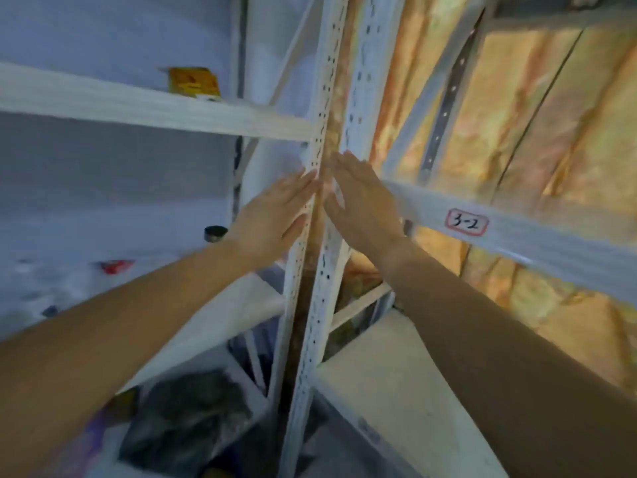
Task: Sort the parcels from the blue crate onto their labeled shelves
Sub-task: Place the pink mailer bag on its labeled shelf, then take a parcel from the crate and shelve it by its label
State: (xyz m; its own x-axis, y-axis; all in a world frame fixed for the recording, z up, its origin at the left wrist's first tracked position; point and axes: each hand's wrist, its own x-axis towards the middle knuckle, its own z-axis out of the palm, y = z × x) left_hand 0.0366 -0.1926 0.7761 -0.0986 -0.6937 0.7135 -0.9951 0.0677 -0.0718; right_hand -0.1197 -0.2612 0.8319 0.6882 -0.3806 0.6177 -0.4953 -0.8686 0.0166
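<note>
Both my arms reach forward and up toward two white perforated shelf uprights that stand side by side. My left hand is flat with fingers apart, just left of the uprights, and holds nothing. My right hand is flat and empty too, in front of the right upright. A shelf beam on the right carries a red-framed label reading 3-2. No blue crate is in view. A dark wrapped parcel lies on a lower shelf at the bottom left.
A yellow box sits on the upper left shelf. A small dark round tin and a red item lie on the middle left shelf. Orange-brown marbled wall shows behind the right rack. The picture is blurred.
</note>
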